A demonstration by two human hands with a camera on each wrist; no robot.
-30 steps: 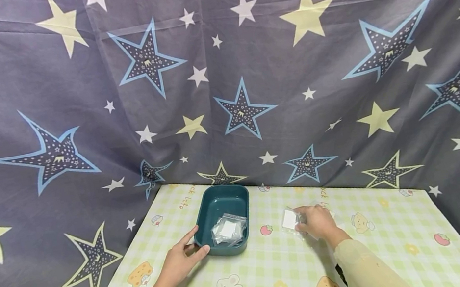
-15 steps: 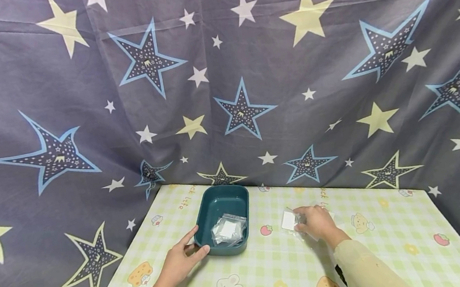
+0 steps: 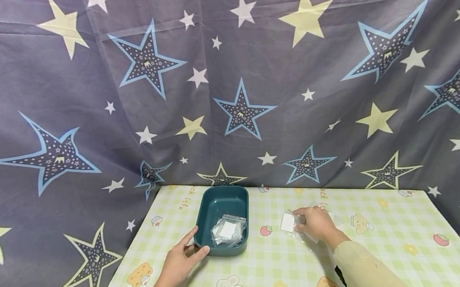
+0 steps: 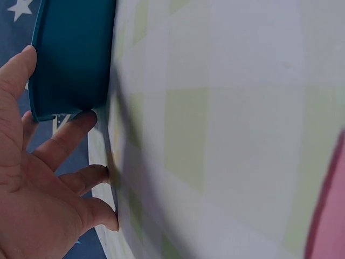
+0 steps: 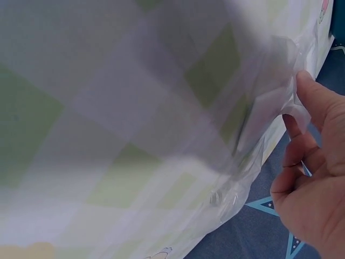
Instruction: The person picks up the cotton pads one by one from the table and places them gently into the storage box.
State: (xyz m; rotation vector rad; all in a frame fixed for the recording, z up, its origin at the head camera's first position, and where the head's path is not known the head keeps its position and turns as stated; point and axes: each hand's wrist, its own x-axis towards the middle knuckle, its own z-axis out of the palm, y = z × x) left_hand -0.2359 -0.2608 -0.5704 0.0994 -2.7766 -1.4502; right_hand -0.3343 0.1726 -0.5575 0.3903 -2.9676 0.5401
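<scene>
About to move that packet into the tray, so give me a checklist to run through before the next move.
1. Right hand grips the clear packet: ok.
2. Packet lifted clear of the table: cannot tell.
3. Left hand steadies the teal tray at its near corner: ok.
4. Room in the tray: ok, far half bare; other packets lie at the near end.
5. Path from packet to tray free: ok.

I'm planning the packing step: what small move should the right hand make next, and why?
Probably lift the clear packet and carry it left to the teal tray. The right hand pinches it on the table; the left hand steadies the tray, which already holds similar packets.
</scene>
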